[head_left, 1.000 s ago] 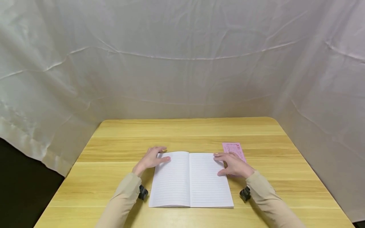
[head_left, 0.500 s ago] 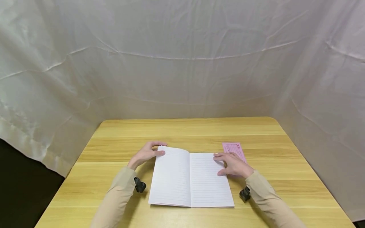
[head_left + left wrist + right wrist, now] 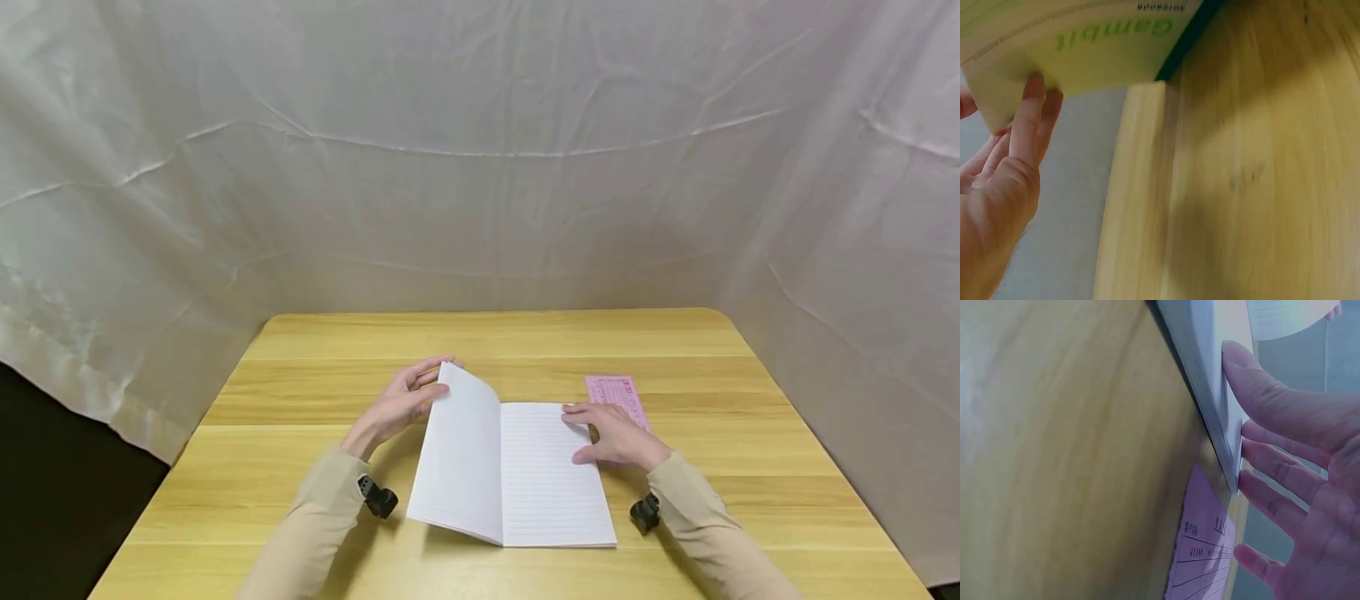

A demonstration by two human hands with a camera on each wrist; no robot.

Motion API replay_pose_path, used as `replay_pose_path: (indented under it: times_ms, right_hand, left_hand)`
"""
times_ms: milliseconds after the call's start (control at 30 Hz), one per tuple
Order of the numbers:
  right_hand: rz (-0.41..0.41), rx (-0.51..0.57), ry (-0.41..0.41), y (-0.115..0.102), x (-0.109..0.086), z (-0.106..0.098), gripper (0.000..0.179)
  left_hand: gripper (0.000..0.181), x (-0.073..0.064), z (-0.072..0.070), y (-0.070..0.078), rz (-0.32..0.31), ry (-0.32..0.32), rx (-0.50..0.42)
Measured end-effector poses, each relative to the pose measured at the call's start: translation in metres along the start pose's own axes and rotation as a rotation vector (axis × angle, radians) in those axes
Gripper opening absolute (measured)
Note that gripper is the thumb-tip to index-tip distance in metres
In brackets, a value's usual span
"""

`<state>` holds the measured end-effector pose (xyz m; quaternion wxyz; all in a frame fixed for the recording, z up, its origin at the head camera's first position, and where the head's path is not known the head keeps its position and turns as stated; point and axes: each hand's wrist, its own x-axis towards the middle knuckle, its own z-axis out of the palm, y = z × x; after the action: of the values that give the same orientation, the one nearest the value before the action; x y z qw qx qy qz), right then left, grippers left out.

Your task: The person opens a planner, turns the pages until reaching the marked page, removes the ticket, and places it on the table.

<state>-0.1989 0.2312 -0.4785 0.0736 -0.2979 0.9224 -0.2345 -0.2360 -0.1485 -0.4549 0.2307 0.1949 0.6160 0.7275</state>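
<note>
An open lined notebook (image 3: 555, 483) lies on the wooden table, its left half lifted at a slant. My left hand (image 3: 393, 408) pinches that half near its far outer corner, thumb on the page side and fingers behind. The left wrist view shows those fingers (image 3: 1025, 125) against the pale green cover (image 3: 1110, 50), printed "Gambit". On the right page rests my right hand (image 3: 618, 435), its fingers spread and fairly straight. In the right wrist view its thumb (image 3: 1244, 359) touches the page near the outer edge. A pink printed slip (image 3: 611, 392) lies partly under the right hand.
The wooden table (image 3: 300, 375) extends around the notebook on all sides. Pale grey cloth (image 3: 480, 225) hangs behind it and along both sides. A small black camera sits at each wrist.
My left hand has raised the notebook's left half from lying flat to a slant, moving up and then inward toward the spine. The right hand and pink slip have stayed put.
</note>
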Motion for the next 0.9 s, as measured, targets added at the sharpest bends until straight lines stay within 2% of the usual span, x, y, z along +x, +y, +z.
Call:
replay_pose_path:
  times_ms: [200, 433, 533, 633, 700, 767, 900]
  right_hand:
    - [0.012, 0.007, -0.011, 0.000, -0.001, 0.000, 0.066]
    - [-0.024, 0.017, -0.001, 0.003, -0.003, -0.001, 0.064]
    - [-0.046, 0.069, 0.006, 0.008, -0.005, -0.001, 0.062]
    - [-0.013, 0.169, 0.018, 0.012, -0.008, 0.000, 0.063]
    - [0.037, 0.240, 0.036, 0.013, -0.009, 0.001, 0.063]
    - [0.075, 0.268, 0.077, 0.014, -0.010, 0.000, 0.061]
    - [0.090, 0.322, 0.189, 0.017, -0.009, -0.002, 0.053]
  left_hand:
    - [0.068, 0.001, 0.018, 0.005, 0.012, -0.003, -0.066]
    - [0.073, 0.000, 0.038, 0.008, 0.016, -0.010, -0.032]
    - [0.075, 0.001, 0.046, 0.006, 0.023, -0.019, -0.013]
    - [0.076, 0.000, 0.055, 0.005, 0.031, -0.026, 0.000]
    - [0.075, -0.001, 0.061, 0.005, 0.033, -0.033, 0.011]
    - [0.075, -0.001, 0.068, 0.005, 0.030, -0.041, 0.034]
    - [0.075, -0.001, 0.079, 0.002, 0.030, -0.089, 0.103]
